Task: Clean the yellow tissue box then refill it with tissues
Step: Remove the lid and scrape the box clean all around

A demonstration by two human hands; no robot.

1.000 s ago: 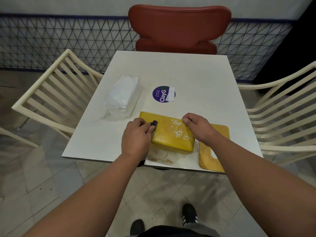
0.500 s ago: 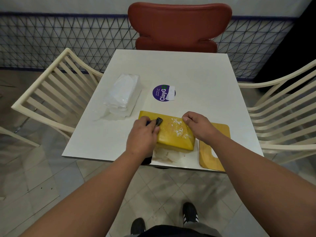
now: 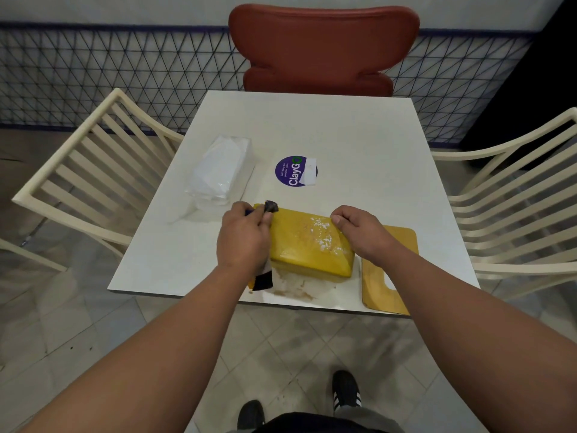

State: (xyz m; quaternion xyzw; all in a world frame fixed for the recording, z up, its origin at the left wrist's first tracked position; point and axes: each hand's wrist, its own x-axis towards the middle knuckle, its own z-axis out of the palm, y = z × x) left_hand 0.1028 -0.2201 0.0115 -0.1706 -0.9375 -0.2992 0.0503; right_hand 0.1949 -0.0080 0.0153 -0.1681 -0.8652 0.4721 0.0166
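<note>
Yellow tissue box (image 3: 307, 245): I saw it lying on the white table (image 3: 343, 135) near the front edge, between my two hands, with white specks scattered over its upper face.
Left hand (image 3: 245, 242): it sat at the box's left end, fingers curled round a dark cloth (image 3: 271, 206), which poked out above the knuckles at the box's far-left corner.
Right hand (image 3: 362, 234): its fingers were bent over the box's right end, thumb tip on the far-right corner, gripping it.
Yellow lid (image 3: 402, 242): flat on the table just right of the box, partly under my right wrist.
Tissue pack (image 3: 223, 170): in clear wrap, on the table's left side, apart from the box.
Hidden: my left hand covered most of the cloth (only the bunched tip and a dark end hanging below the wrist showed).
Hard to make out: I could not tell what the brownish smears on the table in front of the box were.
</note>
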